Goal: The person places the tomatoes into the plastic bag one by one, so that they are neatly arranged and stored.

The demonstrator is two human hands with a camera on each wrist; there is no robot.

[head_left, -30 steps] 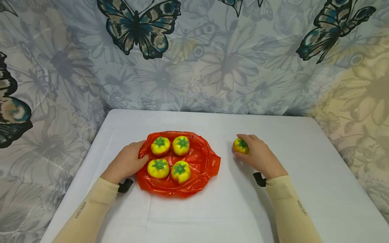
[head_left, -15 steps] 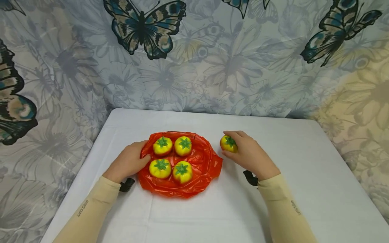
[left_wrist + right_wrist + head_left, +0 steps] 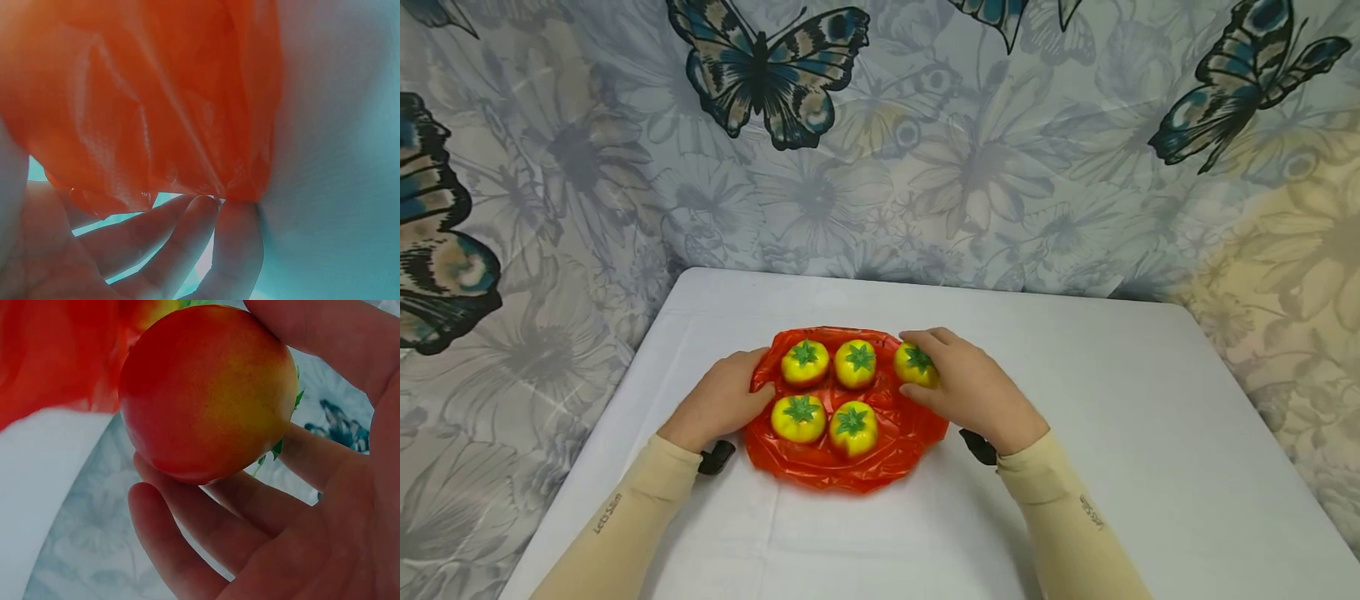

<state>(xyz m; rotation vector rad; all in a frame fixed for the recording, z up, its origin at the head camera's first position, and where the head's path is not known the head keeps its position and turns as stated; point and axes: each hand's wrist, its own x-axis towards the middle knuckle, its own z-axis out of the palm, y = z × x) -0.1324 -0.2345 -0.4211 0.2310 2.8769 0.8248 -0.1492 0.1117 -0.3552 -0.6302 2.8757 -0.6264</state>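
In the head view, my right hand [image 3: 973, 387] holds a yellow-and-red tomato [image 3: 917, 365] with a green leafy top between thumb and fingers, over the right part of a red plastic bag [image 3: 898, 454]. The right wrist view shows the smooth red and yellow underside of that tomato [image 3: 209, 400], cupped by curled fingers. My left hand [image 3: 718, 400] grips the bag's left edge, thumb lapped over the rim. From the left wrist, its fingers [image 3: 237, 237] appear at the crinkled bag wall [image 3: 169, 112]. Several similar tomatoes [image 3: 853, 429] sit inside the opened bag in two rows.
A white-covered table [image 3: 1112, 400] carries the bag left of its middle. Behind it and along both sides hangs a floral cloth [image 3: 925, 183] printed with butterflies. Both wrists wear a small black camera [image 3: 717, 457].
My right hand has carried the tomato leftward, from the bare table to above the bag's right part. The left hand has kept its grip on the bag's edge.
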